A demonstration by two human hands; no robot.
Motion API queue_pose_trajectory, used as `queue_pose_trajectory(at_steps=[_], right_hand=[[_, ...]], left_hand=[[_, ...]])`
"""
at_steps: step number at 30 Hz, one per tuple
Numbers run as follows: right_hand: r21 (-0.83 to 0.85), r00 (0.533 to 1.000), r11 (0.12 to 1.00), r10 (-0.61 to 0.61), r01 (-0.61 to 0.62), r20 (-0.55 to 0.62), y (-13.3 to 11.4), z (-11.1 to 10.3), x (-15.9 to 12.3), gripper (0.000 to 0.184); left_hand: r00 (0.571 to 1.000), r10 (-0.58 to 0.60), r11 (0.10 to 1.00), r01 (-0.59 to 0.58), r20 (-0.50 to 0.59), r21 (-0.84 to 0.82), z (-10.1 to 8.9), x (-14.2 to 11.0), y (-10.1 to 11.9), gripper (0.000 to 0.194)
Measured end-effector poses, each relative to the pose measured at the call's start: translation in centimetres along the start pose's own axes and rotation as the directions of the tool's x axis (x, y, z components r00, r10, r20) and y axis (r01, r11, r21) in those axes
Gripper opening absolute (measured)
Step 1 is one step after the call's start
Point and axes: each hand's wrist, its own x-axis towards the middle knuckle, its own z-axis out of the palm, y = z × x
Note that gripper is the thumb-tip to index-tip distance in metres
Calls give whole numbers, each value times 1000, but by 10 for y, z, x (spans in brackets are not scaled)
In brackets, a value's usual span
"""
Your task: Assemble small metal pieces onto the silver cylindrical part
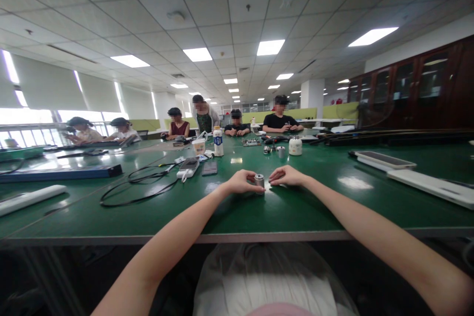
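A small silver metal cylinder [259,181] with a round hole or knob on top stands upright at the green table's near middle. My left hand [242,182] wraps it from the left, thumb in front and fingers behind. Just to its right, my right hand [288,176] rests low over the tabletop with bent fingers pointing at the cylinder. A narrow gap parts the right fingertips from the metal, and I see nothing held in them.
Ahead stand a labelled bottle [218,142], a white jar [295,146] and several metal parts [274,149]. A power bank-like device [188,168] and black cable [138,202] lie left. Long white panels [431,185] lie right. Several people sit or stand beyond.
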Motion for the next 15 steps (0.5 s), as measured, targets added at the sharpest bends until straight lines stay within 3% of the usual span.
queue_pose_trajectory(at_steps=[4,7,9,15], right_hand=[[-35,992,997,-77,74,-101,-5,3,3,36],[-35,930,976,-217,216,-296,-18,13,4,34],[-19,888,951,-295,308,-353,-29,24,3,32],[-105,893,921,-390,375,-227,-47,49,-2,31]], left_hand=[[1000,1,1000,-1,-9,14,0,-1,2,50],[1000,4,1000,-4,-17,18,0,-1,2,50],[1000,5,1000,-4,-23,20,0,-1,1,49],[999,31,1000,-31,-8,4,1,0,-2,51]])
